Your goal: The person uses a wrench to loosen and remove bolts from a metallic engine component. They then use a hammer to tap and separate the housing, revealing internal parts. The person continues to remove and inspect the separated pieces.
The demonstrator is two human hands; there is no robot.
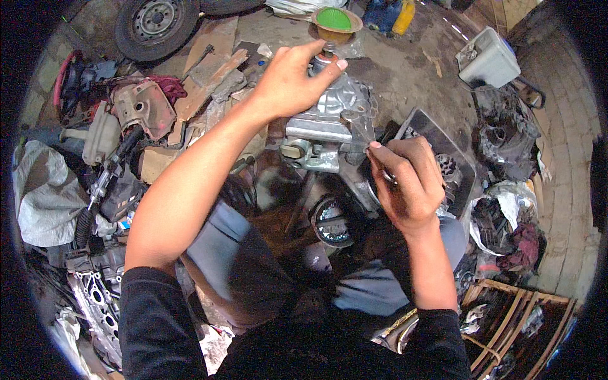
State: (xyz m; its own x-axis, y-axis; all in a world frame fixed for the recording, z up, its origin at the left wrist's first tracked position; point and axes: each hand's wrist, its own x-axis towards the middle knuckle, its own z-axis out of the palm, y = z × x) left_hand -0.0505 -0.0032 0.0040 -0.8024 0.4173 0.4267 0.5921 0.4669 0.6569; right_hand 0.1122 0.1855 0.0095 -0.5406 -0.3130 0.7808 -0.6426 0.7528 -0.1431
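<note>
A silvery cast-metal engine part [320, 128] stands in front of me, between my bent legs. My left hand [291, 82] reaches over its far end, thumb and forefinger curled round a small dark-topped round piece with an orange ring [327, 57]. My right hand [408, 180] is closed in a pinch at the casting's near right side. From its fingertips a thin, see-through plastic-like piece [362, 130] stretches toward the casting; its exact kind is unclear. The fingers hide whatever else lies inside that hand.
Beyond the casting sits a brown pan [354, 24] with green inside. A dark tray [459, 149] of metal parts lies right, below a white container [497, 60]. A wheel [158, 25], scrap pieces and a cylinder head [95, 294] crowd the left. A wooden rack [516, 316] stands lower right.
</note>
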